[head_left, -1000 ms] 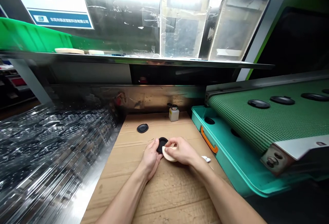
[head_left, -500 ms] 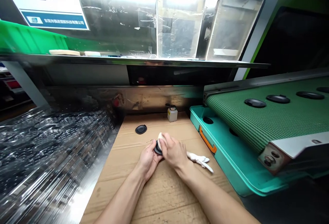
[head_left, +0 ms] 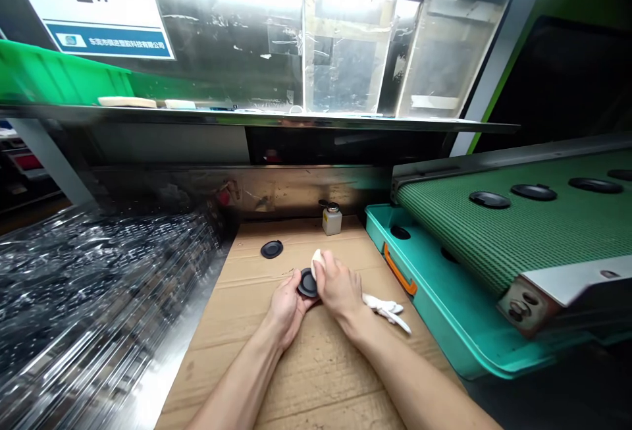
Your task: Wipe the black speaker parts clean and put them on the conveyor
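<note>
Between the fingers and thumb of my left hand (head_left: pixel 287 305) is a round black plastic lid (head_left: pixel 307 283), tilted toward me above the cardboard. My right hand (head_left: pixel 340 287) is closed on a white cloth (head_left: pixel 317 261), at the right edge of that lid; whether cloth and lid touch, I cannot tell. A second black lid (head_left: pixel 271 249) lies flat on the cardboard (head_left: pixel 316 377), farther off to the left. Beside my right wrist lies a crumpled white glove (head_left: pixel 388 309). Behind my hands stands a small white bottle (head_left: pixel 332 220) with a metal top.
To the right, a green conveyor belt (head_left: pixel 474 239) carries several black lids (head_left: pixel 533 191) above a teal bin (head_left: pixel 444 324) with an orange handle. Stacked clear plastic trays (head_left: pixel 99 298) fill the left side. A metal shelf (head_left: pixel 276 117) spans the back, holding a green crate (head_left: pixel 59 74).
My right hand and the cloth have shifted slightly right, off the face of the lid. More of the lid in my left hand now shows.
</note>
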The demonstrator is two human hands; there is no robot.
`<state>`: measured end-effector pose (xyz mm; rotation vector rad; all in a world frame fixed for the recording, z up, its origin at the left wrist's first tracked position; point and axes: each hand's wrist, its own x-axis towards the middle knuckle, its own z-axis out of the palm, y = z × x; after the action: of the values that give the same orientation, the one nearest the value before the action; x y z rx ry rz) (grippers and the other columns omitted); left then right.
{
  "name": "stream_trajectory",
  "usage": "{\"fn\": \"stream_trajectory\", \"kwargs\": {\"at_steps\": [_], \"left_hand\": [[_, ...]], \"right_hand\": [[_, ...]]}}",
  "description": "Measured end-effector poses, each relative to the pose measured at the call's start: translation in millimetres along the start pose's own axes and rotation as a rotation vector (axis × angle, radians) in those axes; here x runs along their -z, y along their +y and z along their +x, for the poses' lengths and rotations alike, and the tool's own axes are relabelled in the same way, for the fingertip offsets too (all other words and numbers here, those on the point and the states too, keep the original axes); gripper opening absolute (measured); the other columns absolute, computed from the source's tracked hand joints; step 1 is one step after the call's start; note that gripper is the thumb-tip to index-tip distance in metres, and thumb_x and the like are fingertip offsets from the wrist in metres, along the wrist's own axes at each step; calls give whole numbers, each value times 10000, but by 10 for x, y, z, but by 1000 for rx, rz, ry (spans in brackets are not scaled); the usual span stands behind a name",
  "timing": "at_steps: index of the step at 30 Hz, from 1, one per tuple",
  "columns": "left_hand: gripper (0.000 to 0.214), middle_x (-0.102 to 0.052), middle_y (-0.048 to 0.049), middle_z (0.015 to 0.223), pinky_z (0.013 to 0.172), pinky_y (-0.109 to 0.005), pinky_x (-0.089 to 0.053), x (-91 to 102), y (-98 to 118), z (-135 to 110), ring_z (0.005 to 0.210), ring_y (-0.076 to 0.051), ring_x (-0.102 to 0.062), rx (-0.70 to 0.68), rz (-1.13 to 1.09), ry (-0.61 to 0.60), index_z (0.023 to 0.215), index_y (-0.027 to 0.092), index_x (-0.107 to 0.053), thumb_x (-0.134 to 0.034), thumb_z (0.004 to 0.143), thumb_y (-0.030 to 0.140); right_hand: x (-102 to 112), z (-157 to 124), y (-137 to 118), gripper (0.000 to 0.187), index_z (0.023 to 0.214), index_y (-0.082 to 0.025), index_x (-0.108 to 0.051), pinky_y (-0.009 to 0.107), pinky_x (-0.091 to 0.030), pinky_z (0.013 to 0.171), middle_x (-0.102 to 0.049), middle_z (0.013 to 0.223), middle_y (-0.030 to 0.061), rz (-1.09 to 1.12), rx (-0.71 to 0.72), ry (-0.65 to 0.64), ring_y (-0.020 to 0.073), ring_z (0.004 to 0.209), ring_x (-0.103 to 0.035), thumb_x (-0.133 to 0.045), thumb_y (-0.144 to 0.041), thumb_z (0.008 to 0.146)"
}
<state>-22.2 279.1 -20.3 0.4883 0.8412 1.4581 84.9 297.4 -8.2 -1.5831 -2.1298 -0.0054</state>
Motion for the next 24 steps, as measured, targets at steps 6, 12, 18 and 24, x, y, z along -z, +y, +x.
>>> {"fn": "stream_trajectory", "kwargs": {"at_steps": [6, 12, 18, 24], "left_hand": [[189, -691, -169, 990, 810, -411, -564, 21, 6, 5, 917, -248, -668, -2, -12, -9, 934, 82, -616, -491, 908, 221], [314, -640, -245, 1128, 770, -369, -576, 57, 87, -18, 991, -290, -655, 96, -61, -48, 993, 27, -618, -441, 930, 279], [359, -600, -242, 1210, 769, -307, -565, 101, 156, -32, 1057, -285, -630, 145, -129, -60, 1066, 31, -601, -436, 928, 319], [344, -609, -197, 1208, 786, -364, -555, 100, 163, -43, 1052, -273, -632, 144, -209, -83, 1146, 122, -561, -423, 932, 352]], "right_hand": [[-6, 88, 148, 332, 1099, -259, -525, 249, -325, 585, -689, 891, 46, 17, -54, 18, 185, 711, -641, -286, -451, 972], [12, 158, 408, 345, 1178, -273, -520, 259, -335, 611, -698, 866, 33, 174, -204, 77, 197, 749, -642, -339, -462, 954], [28, 103, 425, 344, 1158, -274, -539, 268, -351, 634, -699, 902, 37, 263, -203, 108, 207, 779, -640, -357, -470, 942], [75, 65, 355, 350, 1134, -255, -557, 259, -387, 650, -697, 914, 40, 390, -189, 134, 193, 775, -637, -377, -476, 932]]}}
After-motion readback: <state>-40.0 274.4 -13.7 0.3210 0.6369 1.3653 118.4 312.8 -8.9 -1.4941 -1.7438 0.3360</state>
